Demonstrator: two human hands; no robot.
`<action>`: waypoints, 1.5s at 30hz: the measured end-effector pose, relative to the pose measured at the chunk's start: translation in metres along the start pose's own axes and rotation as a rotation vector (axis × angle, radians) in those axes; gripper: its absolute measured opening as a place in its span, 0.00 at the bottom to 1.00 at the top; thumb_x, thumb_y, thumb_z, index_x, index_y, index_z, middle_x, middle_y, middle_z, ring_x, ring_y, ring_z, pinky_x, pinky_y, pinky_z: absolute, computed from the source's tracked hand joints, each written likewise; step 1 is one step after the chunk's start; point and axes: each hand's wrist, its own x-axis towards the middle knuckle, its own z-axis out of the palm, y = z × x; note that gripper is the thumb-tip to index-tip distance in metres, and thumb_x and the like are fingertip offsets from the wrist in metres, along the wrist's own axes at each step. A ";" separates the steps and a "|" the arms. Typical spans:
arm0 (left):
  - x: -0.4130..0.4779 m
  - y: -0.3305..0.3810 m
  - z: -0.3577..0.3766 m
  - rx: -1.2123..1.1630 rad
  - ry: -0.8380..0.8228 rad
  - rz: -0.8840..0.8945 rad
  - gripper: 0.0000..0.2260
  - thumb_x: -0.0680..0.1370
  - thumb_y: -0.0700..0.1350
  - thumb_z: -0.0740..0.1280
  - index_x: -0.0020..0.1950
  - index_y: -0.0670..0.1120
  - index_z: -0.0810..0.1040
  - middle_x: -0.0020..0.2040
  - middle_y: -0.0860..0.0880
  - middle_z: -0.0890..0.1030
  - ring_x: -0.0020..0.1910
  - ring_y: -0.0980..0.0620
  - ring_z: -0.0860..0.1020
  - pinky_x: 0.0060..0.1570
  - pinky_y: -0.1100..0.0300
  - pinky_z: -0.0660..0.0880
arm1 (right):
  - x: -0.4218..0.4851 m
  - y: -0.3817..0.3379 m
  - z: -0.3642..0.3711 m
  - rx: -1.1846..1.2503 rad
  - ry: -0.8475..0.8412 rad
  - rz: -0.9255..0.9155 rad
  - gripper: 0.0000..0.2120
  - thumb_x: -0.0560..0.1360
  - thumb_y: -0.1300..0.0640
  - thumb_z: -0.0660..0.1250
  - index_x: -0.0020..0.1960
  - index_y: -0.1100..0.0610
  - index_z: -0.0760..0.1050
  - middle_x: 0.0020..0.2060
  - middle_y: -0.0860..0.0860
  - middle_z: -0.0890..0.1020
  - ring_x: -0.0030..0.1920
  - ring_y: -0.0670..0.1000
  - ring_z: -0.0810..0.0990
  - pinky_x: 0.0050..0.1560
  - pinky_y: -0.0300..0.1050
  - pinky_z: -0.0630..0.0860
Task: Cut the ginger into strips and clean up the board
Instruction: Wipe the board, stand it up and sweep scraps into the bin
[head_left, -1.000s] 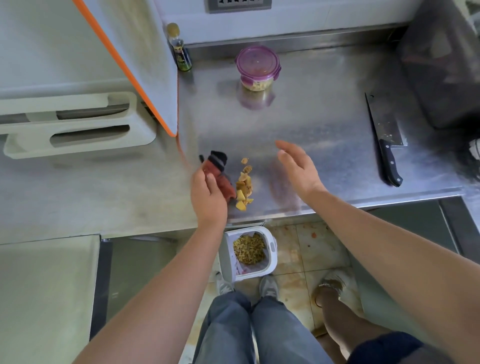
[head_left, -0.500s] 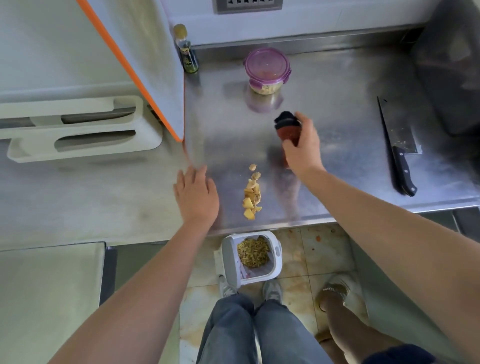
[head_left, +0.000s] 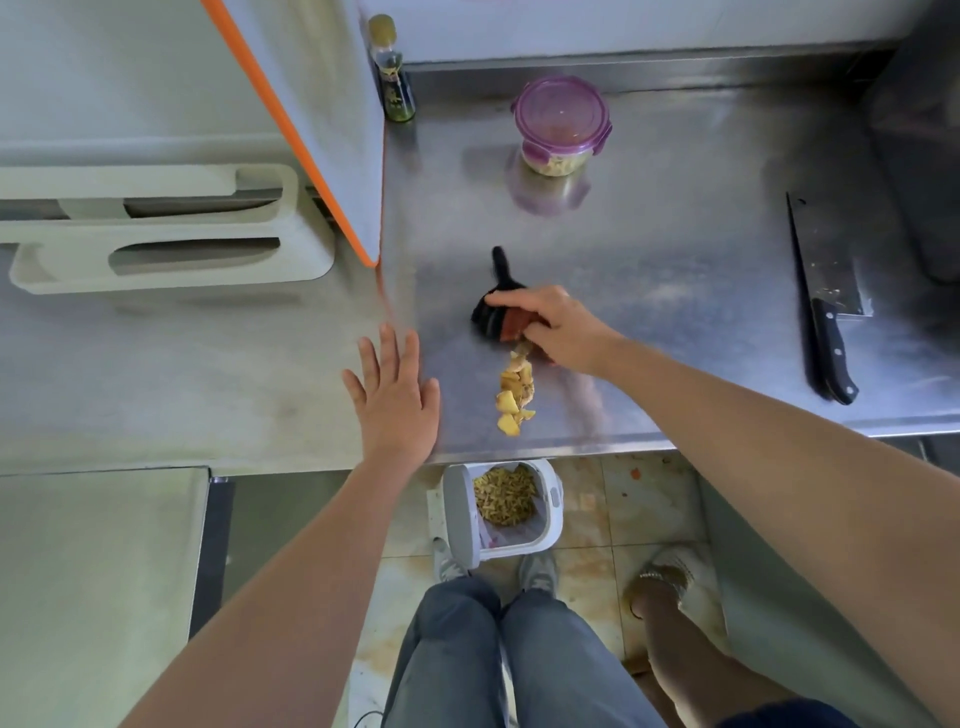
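The right hand (head_left: 558, 330) grips the rag (head_left: 489, 318), probably to sweep ginger bits (head_left: 511, 395) into the bin (head_left: 524, 546); the left hand (head_left: 397, 402) lies flat, empty.

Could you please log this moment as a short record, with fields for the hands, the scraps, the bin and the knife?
right hand: grips a black and red cloth at the far end of the scraps
left hand: open, fingers spread, at the front edge of the counter
ginger scraps: short line on the counter, leading toward the front edge
bin: on the floor below that edge, open, scraps inside
cleaver: lies on the counter to the right, untouched
board: orange-edged, stands upright at the left
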 end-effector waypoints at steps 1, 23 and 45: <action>0.000 0.000 0.000 -0.001 0.000 0.004 0.26 0.83 0.48 0.53 0.80 0.50 0.47 0.80 0.48 0.42 0.78 0.44 0.39 0.74 0.42 0.40 | -0.004 -0.002 0.002 -0.005 -0.033 -0.035 0.30 0.70 0.75 0.54 0.66 0.54 0.75 0.53 0.48 0.77 0.48 0.45 0.76 0.49 0.30 0.70; -0.026 0.002 0.002 0.088 -0.116 -0.056 0.28 0.84 0.53 0.50 0.79 0.50 0.38 0.79 0.46 0.34 0.77 0.44 0.35 0.75 0.44 0.40 | -0.100 -0.012 0.010 -0.041 -0.227 -0.067 0.25 0.73 0.72 0.56 0.58 0.51 0.81 0.45 0.49 0.81 0.47 0.50 0.78 0.44 0.28 0.70; -0.026 0.004 0.001 0.064 -0.116 -0.053 0.29 0.84 0.54 0.51 0.79 0.50 0.40 0.79 0.46 0.35 0.77 0.44 0.36 0.75 0.43 0.40 | -0.110 -0.017 0.012 0.094 -0.184 0.084 0.17 0.74 0.67 0.60 0.45 0.51 0.84 0.28 0.47 0.81 0.23 0.51 0.75 0.25 0.44 0.74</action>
